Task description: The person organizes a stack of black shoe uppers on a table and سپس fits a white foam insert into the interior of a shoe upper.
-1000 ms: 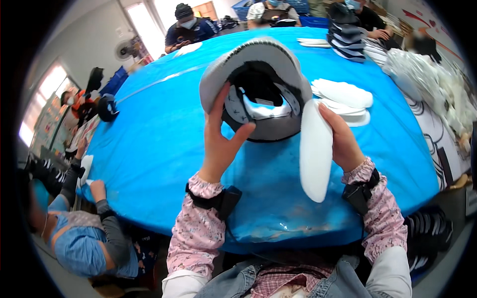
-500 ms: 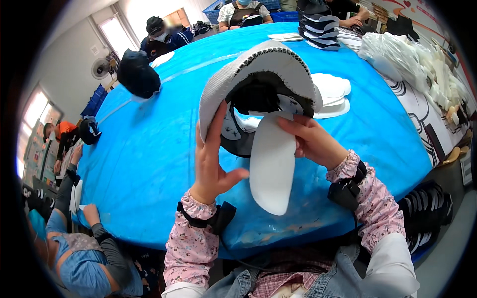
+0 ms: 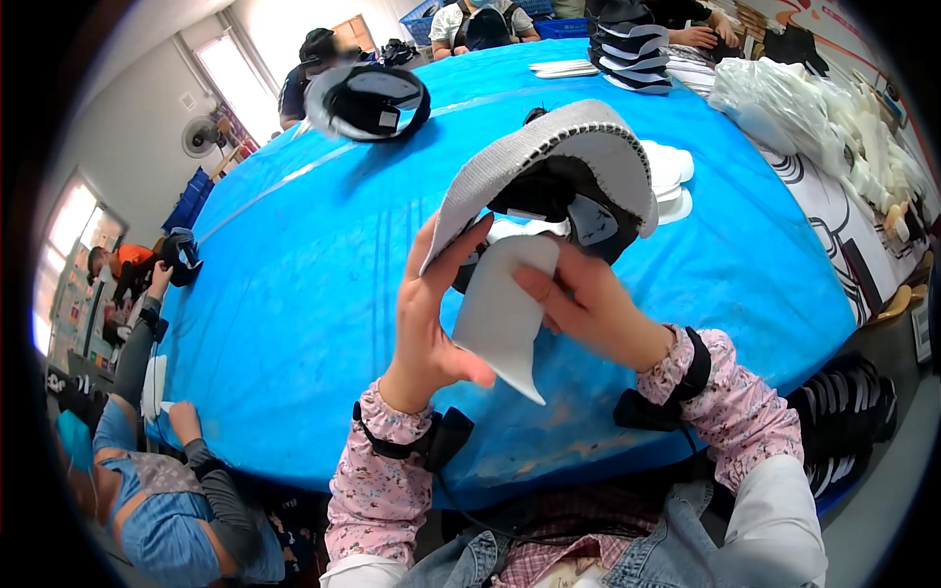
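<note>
Deeper now, white insole enters grey shoe (upturned); left hand grips shoe, right hand pinches insole.

insole tip: hidden inside shoe | far workers: blurred

At frame centre, the left hand grips a grey shoe sole-up while the right hand presses a white insole into its opening, above the blue table; spare insoles lie upper right
</note>
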`<control>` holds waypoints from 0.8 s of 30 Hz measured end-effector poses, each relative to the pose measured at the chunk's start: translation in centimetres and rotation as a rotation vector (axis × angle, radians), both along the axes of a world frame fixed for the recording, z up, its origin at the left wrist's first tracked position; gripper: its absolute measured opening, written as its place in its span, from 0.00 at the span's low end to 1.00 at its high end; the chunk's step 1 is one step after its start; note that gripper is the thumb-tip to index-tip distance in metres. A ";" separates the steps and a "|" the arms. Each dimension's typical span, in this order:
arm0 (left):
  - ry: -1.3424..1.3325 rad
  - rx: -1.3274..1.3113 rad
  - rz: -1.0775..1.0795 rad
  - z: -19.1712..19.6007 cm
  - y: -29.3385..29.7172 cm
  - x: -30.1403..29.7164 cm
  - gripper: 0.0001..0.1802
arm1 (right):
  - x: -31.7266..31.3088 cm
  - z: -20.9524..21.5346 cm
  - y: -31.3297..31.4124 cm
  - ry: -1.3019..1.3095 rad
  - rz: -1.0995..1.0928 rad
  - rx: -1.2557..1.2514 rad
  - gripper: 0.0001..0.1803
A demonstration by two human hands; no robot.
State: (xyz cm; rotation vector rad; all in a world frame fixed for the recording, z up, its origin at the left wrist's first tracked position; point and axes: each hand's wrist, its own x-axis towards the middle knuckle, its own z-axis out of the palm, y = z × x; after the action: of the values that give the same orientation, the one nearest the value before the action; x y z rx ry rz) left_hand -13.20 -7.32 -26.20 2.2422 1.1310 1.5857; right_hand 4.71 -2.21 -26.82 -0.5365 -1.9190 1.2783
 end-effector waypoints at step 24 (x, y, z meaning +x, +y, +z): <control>-0.104 -0.289 0.124 0.0 0.0 0.7 0.17 | 0.8 -0.5 0.7 0.111 -0.095 0.330 0.22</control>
State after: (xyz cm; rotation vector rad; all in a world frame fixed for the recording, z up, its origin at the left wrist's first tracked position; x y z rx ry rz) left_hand -12.53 -7.32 -26.18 1.9183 1.3923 1.4540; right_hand 5.53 -1.56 -27.34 -0.3736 -1.9344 0.8881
